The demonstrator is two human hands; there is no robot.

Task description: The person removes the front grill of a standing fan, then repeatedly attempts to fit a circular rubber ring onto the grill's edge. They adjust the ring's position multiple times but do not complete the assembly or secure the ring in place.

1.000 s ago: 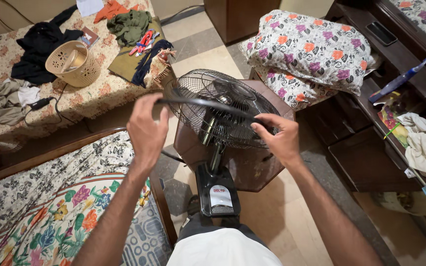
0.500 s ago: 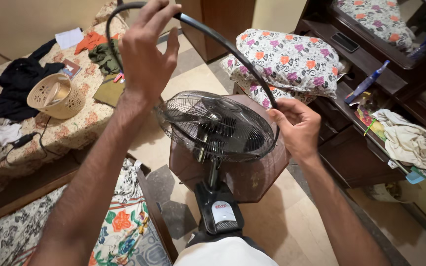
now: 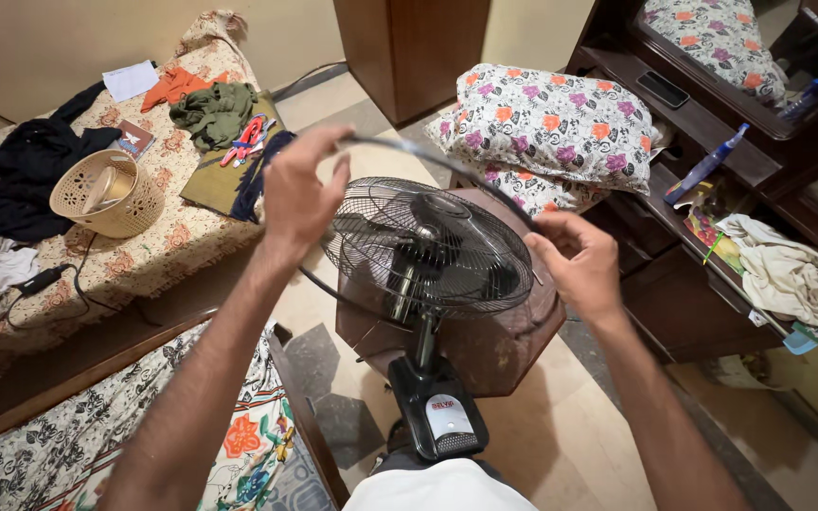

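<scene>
Here the left hand (image 3: pixel 303 194) is raised above the near-left edge of a black wire fan guard (image 3: pixel 428 248), its fingers curled and pinched around a thin black rim band (image 3: pixel 428 159), a flexible hoop that arcs from that hand across the top of the guard toward the right. The right hand (image 3: pixel 575 260) sits at the guard's right edge, fingers bent and closed on the other end of the same band, thumb toward the guard; exactly how tightly it grips cannot be told. The band is lifted clear of the guard on the left side and comes down close to the guard's rim by the right hand; a lower stretch of it shows as a dark curve under the left wrist. The guard faces upward, tilted a little toward the camera, with the dark blades and hub visible through the wires. Below it a short neck leads to the fan's black base (image 3: pixel 439 416) with a pale panel, which stands close in front of the person's body. Behind the fan is a brown octagonal table (image 3: pixel 485 345). Two floral pillows (image 3: pixel 551 128) are stacked beyond it. To the left, a bed with a patterned cover (image 3: pixel 172 241) carries a woven beige basket (image 3: pixel 106 194) and heaped clothes (image 3: pixel 35 170). On the right, a dark wooden shelf unit (image 3: pixel 702 284) holds a blue bottle (image 3: pixel 707 163) and crumpled cloth (image 3: pixel 788 270).
</scene>
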